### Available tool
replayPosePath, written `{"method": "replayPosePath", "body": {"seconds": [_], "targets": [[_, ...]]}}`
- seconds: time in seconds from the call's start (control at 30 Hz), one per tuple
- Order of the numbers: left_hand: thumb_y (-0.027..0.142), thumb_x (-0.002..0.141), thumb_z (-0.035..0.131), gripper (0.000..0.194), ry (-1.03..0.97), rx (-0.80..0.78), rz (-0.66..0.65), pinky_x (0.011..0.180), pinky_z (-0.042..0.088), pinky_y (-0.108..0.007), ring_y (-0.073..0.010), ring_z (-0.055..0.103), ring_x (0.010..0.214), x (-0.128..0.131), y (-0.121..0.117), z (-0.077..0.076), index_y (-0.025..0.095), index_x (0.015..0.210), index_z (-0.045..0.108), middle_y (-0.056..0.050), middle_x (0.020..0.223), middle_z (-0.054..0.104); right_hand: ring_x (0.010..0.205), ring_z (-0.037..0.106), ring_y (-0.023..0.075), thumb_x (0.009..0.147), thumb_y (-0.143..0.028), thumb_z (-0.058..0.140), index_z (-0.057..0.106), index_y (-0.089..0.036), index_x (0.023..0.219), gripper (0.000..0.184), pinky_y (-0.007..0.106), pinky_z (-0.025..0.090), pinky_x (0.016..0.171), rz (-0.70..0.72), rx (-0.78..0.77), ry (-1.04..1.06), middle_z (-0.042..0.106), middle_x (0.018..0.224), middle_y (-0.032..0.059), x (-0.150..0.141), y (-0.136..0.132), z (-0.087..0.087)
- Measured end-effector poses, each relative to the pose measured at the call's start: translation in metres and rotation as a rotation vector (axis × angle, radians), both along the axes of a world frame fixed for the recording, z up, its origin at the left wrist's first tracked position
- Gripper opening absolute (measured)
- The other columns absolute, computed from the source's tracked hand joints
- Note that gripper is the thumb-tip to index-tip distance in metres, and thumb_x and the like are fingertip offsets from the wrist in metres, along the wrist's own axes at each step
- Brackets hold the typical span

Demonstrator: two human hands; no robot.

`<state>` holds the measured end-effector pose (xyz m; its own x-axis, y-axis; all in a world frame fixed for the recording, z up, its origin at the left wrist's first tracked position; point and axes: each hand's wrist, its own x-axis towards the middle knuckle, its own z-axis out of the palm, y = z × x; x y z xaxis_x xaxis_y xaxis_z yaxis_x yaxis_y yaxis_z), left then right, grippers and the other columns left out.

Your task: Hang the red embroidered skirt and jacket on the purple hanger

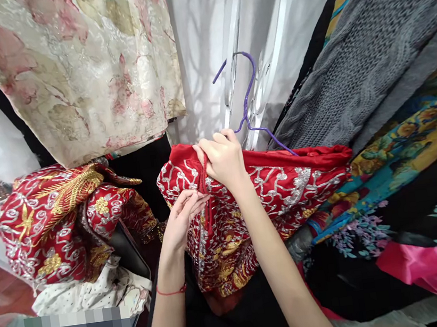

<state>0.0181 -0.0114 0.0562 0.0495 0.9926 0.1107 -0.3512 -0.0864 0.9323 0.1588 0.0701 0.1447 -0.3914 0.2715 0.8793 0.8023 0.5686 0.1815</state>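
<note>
A red garment point(286, 187) with silver and gold embroidery hangs on a purple hanger point(248, 100) in front of me. My right hand point(221, 157) is closed on the garment's collar at its front opening, just below the hanger hook. My left hand point(181, 219) sits lower, fingers pinched together at the edge of the same front opening. A red string bracelet point(173, 291) circles my left wrist.
A second red embroidered garment point(60, 216) lies heaped at the left over white fabric. A cream floral brocade point(77, 69) hangs above it. Grey knitwear point(368, 47), floral blue-yellow cloth point(409, 144) and pink satin point(429, 270) hang at the right. White curtain point(205, 36) behind.
</note>
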Motion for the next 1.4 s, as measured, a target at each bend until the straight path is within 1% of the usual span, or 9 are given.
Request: {"method": "replayPosePath", "body": {"seconds": [0.1,0.23,0.33,0.63,0.83,0.93,1.07,1.2,1.4], "targets": [[0.045,0.078,0.075,0.028,0.069,0.068,0.072,0.096,0.050,-0.030,-0.0186,0.070,0.100,0.004,-0.001,0.004,0.021,0.091,0.069,-0.004,0.100,0.073,0.068,0.044,0.0189,0.103,-0.026,0.039,0.061,-0.020,0.070,0.040,0.038,0.035,0.083,0.000,0.006,0.006,0.058,0.059,0.0028,0.000,0.000,0.000],[0.039,0.080,0.071,0.021,0.262,0.197,0.243,0.068,0.049,-0.023,-0.0105,0.059,0.065,0.004,-0.002,0.012,0.018,0.081,0.070,0.000,0.072,0.066,0.067,0.043,0.0179,0.102,-0.026,0.039,0.061,-0.020,0.068,0.040,0.038,0.035,0.083,0.013,0.041,0.015,0.059,0.059,0.0023,-0.002,-0.001,-0.001],[0.040,0.081,0.068,0.023,0.220,0.183,0.215,0.056,0.044,-0.022,-0.0081,0.049,0.052,0.004,0.002,0.019,0.017,0.076,0.067,0.002,0.062,0.058,0.066,0.042,0.0177,0.100,-0.023,0.036,0.059,-0.020,0.067,0.041,0.038,0.035,0.083,0.047,0.044,0.028,0.057,0.059,0.0017,-0.002,-0.001,-0.002],[0.037,0.082,0.064,0.022,0.113,0.207,0.259,0.052,0.040,-0.021,-0.0069,0.044,0.049,0.010,0.008,0.029,0.017,0.070,0.064,0.004,0.056,0.050,0.068,0.041,0.0177,0.096,-0.028,0.042,0.062,-0.020,0.071,0.033,0.037,0.032,0.086,0.092,-0.029,0.000,0.057,0.060,0.0005,0.002,-0.009,0.003],[0.044,0.086,0.062,0.026,0.247,0.242,0.243,0.058,0.045,-0.024,-0.0101,0.049,0.056,0.007,0.009,0.018,0.019,0.077,0.066,0.002,0.061,0.054,0.071,0.041,0.0191,0.079,-0.026,0.054,0.065,-0.020,0.074,0.014,0.039,0.034,0.085,0.099,-0.075,-0.069,0.056,0.062,0.0011,0.007,-0.014,0.006],[0.044,0.087,0.061,0.026,0.274,0.258,0.263,0.062,0.046,-0.024,-0.0115,0.053,0.060,0.006,0.014,0.011,0.020,0.079,0.064,0.001,0.064,0.057,0.073,0.041,0.0201,0.074,-0.020,0.051,0.065,-0.020,0.072,0.014,0.040,0.034,0.087,0.105,-0.119,-0.114,0.057,0.065,0.0020,0.011,-0.013,0.006],[0.042,0.088,0.058,0.026,0.344,0.273,0.304,0.062,0.045,-0.025,-0.0110,0.053,0.056,0.004,0.016,0.009,0.020,0.075,0.060,0.003,0.060,0.055,0.074,0.042,0.0202,0.076,-0.014,0.046,0.064,-0.020,0.068,0.021,0.041,0.033,0.088,0.082,-0.129,-0.123,0.057,0.064,0.0028,0.011,-0.011,0.006],[0.041,0.090,0.054,0.027,0.552,0.304,0.416,0.057,0.038,-0.024,-0.0104,0.048,0.052,0.004,0.011,0.018,0.020,0.072,0.057,0.004,0.057,0.052,0.072,0.041,0.0196,0.079,-0.019,0.047,0.065,-0.021,0.067,0.021,0.041,0.033,0.089,0.086,-0.106,-0.116,0.058,0.063,0.0025,0.008,-0.012,0.006],[0.040,0.080,0.066,0.021,0.760,0.337,0.616,0.060,0.038,-0.023,-0.0096,0.050,0.054,0.009,0.010,0.031,0.021,0.074,0.058,0.005,0.058,0.055,0.073,0.040,0.0185,0.090,-0.027,0.048,0.066,-0.020,0.068,0.029,0.040,0.032,0.090,0.090,-0.074,-0.099,0.058,0.063,0.0014,0.007,-0.011,0.005]]}}
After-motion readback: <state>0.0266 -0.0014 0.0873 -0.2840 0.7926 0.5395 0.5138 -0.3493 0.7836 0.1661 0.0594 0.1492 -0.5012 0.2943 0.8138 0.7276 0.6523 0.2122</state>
